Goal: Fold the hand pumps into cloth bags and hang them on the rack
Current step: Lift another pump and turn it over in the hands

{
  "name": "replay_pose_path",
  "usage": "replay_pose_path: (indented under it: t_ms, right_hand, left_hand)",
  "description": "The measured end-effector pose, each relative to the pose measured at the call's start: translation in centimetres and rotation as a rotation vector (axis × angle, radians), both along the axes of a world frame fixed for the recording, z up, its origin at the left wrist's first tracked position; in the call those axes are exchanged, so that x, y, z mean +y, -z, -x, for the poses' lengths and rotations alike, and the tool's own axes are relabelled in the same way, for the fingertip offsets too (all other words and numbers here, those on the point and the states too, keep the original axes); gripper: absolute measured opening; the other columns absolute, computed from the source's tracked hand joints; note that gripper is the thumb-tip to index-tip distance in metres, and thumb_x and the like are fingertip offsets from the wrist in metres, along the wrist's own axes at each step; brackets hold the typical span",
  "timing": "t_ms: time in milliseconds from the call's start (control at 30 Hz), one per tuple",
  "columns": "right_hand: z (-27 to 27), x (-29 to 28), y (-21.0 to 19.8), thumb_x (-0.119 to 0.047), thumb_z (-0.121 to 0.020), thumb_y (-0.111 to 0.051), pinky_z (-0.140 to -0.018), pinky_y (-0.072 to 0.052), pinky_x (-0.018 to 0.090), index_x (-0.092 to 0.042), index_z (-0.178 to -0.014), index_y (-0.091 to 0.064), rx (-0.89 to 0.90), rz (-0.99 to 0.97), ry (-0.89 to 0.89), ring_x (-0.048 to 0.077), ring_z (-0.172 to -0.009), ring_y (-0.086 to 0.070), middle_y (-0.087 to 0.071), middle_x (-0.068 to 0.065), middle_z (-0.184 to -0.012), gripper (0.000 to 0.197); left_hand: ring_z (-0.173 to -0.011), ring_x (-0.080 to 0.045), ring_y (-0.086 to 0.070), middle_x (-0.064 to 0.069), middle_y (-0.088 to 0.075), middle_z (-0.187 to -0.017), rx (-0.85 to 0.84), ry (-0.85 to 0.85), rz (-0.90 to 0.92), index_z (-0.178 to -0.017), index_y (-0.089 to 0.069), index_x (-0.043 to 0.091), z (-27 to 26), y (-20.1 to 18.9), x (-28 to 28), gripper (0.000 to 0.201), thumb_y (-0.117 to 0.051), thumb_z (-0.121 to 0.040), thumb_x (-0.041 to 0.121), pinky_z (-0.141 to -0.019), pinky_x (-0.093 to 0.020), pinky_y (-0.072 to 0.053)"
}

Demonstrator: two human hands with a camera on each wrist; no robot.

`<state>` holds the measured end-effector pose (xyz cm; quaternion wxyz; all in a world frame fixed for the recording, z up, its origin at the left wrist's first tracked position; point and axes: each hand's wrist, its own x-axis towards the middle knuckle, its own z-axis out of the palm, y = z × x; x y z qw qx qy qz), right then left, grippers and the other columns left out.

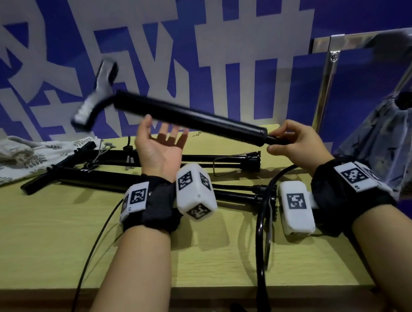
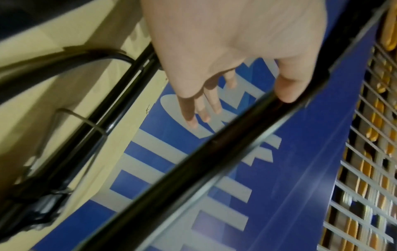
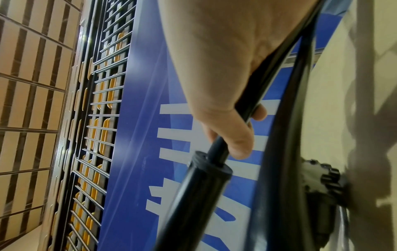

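Observation:
A black hand pump (image 1: 187,115) hangs slanted above the table, its blurred grey T-piece (image 1: 96,95) up at the left. My right hand (image 1: 294,142) pinches the thin stem at the barrel's lower right end; the right wrist view shows my right hand (image 3: 214,84) with fingers curled round that stem above the barrel (image 3: 193,195). The pump's hose (image 1: 259,225) loops down past this wrist. My left hand (image 1: 161,139) lies open, palm up, just under the barrel. In the left wrist view the barrel (image 2: 193,161) crosses below the straight fingers (image 2: 212,105).
Two more black pumps (image 1: 151,159) (image 1: 232,193) lie on the yellow-green table (image 1: 47,240). A leaf-print cloth bag (image 1: 17,156) is crumpled at the back left. At the right a metal rack (image 1: 353,39) carries a filled bag (image 1: 388,133) hanging by its cords. A blue lettered wall stands behind.

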<state>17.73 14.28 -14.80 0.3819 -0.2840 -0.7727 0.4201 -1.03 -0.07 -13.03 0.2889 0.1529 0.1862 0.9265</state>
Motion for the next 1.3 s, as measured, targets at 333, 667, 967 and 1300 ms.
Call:
replay_pose_path:
  t_ms: [333, 667, 967, 1300]
  right_hand:
    - [0.1, -0.6, -0.6, 0.001, -0.085, -0.058, -0.076, -0.044, 0.016, -0.02, -0.077, -0.062, 0.098, -0.083, 0.007, 0.009, -0.082, -0.056, -0.062, -0.003, -0.086, 0.023]
    - [-0.1, 2.3, 0.3, -0.015, -0.08, -0.052, -0.079, -0.048, 0.04, -0.019, -0.089, -0.05, 0.275, 0.199, 0.506, 0.022, -0.082, -0.054, -0.059, 0.01, -0.098, 0.01]
    - [-0.8, 5.2, 0.4, -0.014, -0.079, -0.052, -0.047, -0.042, 0.024, -0.004, -0.11, -0.048, 0.908, 0.733, 0.518, 0.017, -0.052, -0.049, -0.051, 0.01, -0.086, 0.033]
    - [-1.9, 4.6, 0.6, -0.034, -0.09, -0.054, -0.04, -0.04, 0.015, -0.017, -0.07, -0.048, 1.157, 0.954, 0.417, 0.008, -0.035, -0.051, -0.052, -0.006, -0.038, 0.027]
  left_hand:
    - [-0.06, -0.007, -0.057, 0.008, -0.056, -0.063, -0.173, -0.114, 0.02, -0.069, -0.053, 0.019, 1.3, 0.9, -0.4, 0.02, -0.057, -0.088, 0.023, -0.097, -0.038, -0.044]
    - [-0.043, -0.004, -0.052, 0.011, -0.051, -0.046, -0.196, -0.282, 0.009, -0.065, -0.042, 0.019, 1.3, 0.6, -1.6, 0.029, -0.049, -0.092, 0.021, -0.046, -0.014, -0.046]
    - [-0.044, -0.012, -0.048, 0.003, -0.045, -0.05, -0.133, -0.348, -0.006, -0.059, -0.035, 0.015, 1.1, 0.7, -1.7, 0.033, -0.039, -0.092, 0.017, -0.049, -0.016, -0.046]
    - [-0.041, -0.016, -0.047, -0.011, -0.046, -0.064, -0.085, -0.381, 0.14, -0.064, -0.03, 0.015, 2.2, 0.9, -2.1, 0.035, -0.029, -0.098, 0.026, -0.043, -0.019, -0.042]
